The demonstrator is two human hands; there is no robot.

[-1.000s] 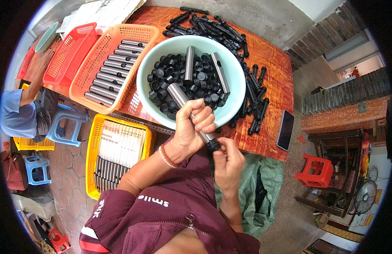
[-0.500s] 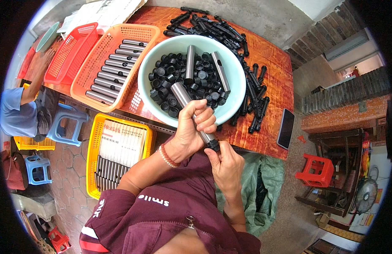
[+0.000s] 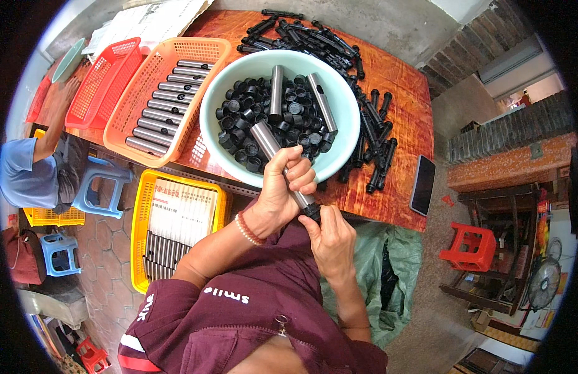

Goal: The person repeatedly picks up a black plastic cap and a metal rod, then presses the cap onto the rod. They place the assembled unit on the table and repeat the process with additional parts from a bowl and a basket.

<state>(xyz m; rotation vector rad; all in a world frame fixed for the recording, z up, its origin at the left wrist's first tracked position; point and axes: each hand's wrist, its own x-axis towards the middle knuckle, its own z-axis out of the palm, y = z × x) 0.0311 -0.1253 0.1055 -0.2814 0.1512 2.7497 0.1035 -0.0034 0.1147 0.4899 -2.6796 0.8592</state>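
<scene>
My left hand [image 3: 289, 177] is wrapped round a silver metal tube [image 3: 264, 138], held slanting over the near rim of a pale green basin [image 3: 209, 146]. At the tube's lower end sits a black plastic fitting [image 3: 312, 212], which the thumb and fingers of my right hand [image 3: 331, 234] grip; part of it is hidden by them. Inside the basin are many small black caps [image 3: 242, 115]. Two more metal tubes, one upright-lying [image 3: 276, 93] and one with a side hole [image 3: 322, 103], rest on the caps.
An orange basket [image 3: 223, 50] of metal tubes stands left of the basin, beside a red basket [image 3: 108, 81]. Black rod-like parts [image 3: 379, 134] are heaped behind and right, near a phone [image 3: 422, 185]. A yellow crate [image 3: 139, 237] sits below; a person in blue [image 3: 30, 165] is at the left.
Both hands stay on the tube and its black fitting. My right fingers have shifted slightly round the fitting. The whole view has moved a little.
</scene>
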